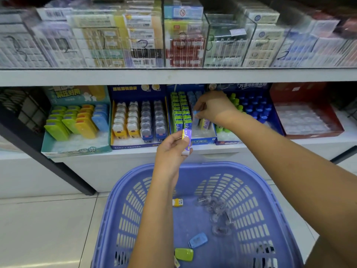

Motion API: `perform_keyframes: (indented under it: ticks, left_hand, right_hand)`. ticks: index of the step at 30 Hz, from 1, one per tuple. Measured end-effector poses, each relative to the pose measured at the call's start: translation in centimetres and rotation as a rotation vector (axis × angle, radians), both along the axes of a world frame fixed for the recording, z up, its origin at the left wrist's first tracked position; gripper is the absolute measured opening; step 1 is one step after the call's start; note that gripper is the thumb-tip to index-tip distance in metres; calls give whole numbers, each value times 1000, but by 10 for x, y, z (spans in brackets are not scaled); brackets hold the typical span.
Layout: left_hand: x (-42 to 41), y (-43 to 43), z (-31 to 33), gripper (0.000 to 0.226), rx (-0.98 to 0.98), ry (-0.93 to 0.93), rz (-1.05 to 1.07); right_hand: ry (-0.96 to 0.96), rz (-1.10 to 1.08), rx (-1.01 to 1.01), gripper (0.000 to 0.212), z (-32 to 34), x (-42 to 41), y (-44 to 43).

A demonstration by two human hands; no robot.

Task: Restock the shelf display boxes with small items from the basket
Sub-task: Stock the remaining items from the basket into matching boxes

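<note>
Now my left hand (171, 153) has its fingers clamped on 1 purple eraser (186, 141) above the basket (202, 165); my right hand (214, 107) has its fingers pinching 1 blue eraser (195, 114) in the display box (204, 141) beyond the basket.

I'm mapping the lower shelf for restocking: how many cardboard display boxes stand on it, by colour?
Teal cardboard display box: 1
Blue cardboard display boxes: 3
Red cardboard display box: 1
Total: 5
</note>
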State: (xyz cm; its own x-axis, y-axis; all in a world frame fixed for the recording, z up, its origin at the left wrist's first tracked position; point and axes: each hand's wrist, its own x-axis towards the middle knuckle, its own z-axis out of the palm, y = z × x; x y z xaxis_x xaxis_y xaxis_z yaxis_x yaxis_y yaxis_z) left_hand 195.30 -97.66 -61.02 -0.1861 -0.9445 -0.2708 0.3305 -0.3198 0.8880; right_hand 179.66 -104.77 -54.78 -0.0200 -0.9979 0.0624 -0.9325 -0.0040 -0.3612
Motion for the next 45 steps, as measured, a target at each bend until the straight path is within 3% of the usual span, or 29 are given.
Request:
perform_keyframes:
  ticks: [5,8,10,12,13,15,17,21,24,30,38,42,45]
  left_hand:
    - [0,3,5,25,-25,-17,-19]
    - [-2,6,8,22,-64,-47,4]
    - [-4,6,9,21,-111,-49,41]
    - [-5,7,10,17,-163,-23,86]
    - [-5,6,11,16,-187,-20,102]
    - [-7,4,13,15,-242,-61,122]
    - [-11,2,12,14,-331,-221,126]
    - [-18,6,-2,40,-632,-923,-67]
    - [-18,12,-16,56,-724,-1135,-202]
    - [-13,7,-20,61,-729,-1132,-244]
    - [-3,6,-20,61,-716,-1089,-373]
    - [18,13,-14,34,-690,-829,-196]
    - [39,20,-26,18,-560,-836,-222]
  right_hand:
    - [199,-28,121,22,9,13,-11]
    - [174,-2,83,29,14,10,-3]
    - [-112,-21,1,28,14,7,16]
    - [-557,45,128,20,16,7,38]
    - [-673,108,224,17,16,7,47]
    - [-727,173,283,14,17,7,56]
    - [-694,100,145,18,19,4,56]
    - [-531,-91,-154,17,13,-25,56]
    - [-379,-110,-238,14,-1,-34,55]
    - [-296,-79,-215,14,-34,-29,49]
    - [35,36,-185,22,-28,-23,44]
    - [186,38,-151,32,-27,-13,57]
    - [25,100,-114,34,-41,11,85]
